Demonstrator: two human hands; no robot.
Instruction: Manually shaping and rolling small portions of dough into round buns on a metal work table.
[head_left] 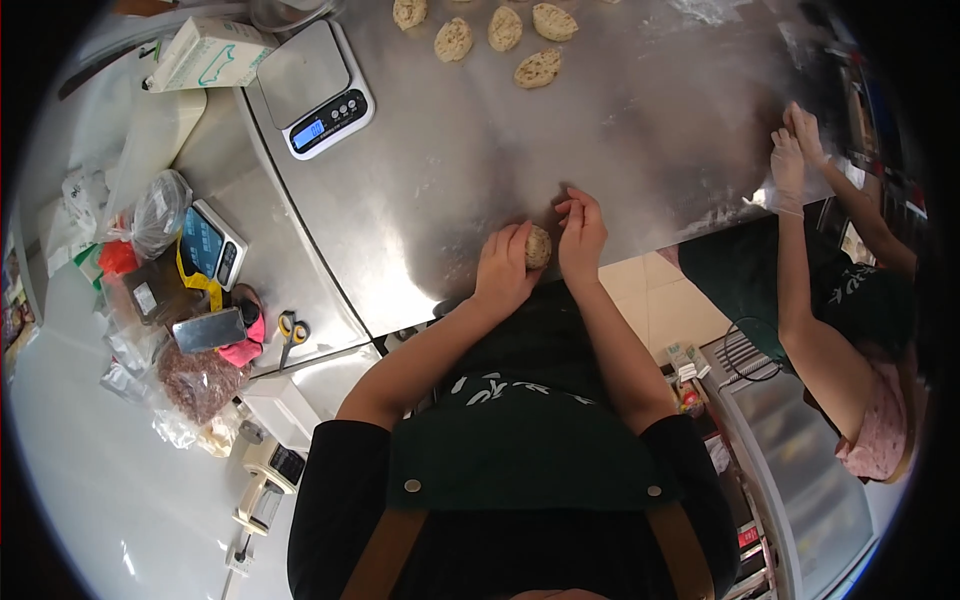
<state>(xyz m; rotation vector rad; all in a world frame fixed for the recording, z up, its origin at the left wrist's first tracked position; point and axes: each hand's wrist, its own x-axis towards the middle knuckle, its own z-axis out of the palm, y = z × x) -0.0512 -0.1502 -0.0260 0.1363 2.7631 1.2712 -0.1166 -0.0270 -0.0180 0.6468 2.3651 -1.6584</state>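
Observation:
A round, speckled dough ball [538, 247] rests on the steel worktop [420, 190] near its front edge. Curled against its left side is my left hand [503, 265], closed around it. Just to the right, my right hand [582, 238] stands apart from the ball, its fingers bent but spread, with nothing seen in them. Farther back on the worktop lie several uneven dough pieces, among them one dough piece [538, 69] nearest to me.
At the back left stands a white digital scale [328, 110] beside a carton [212, 55]. Scissors [291, 335], a phone [209, 330], a second scale [213, 240] and bags crowd the left counter. To the right, a co-worker's gloved hands [790, 160] are over the worktop.

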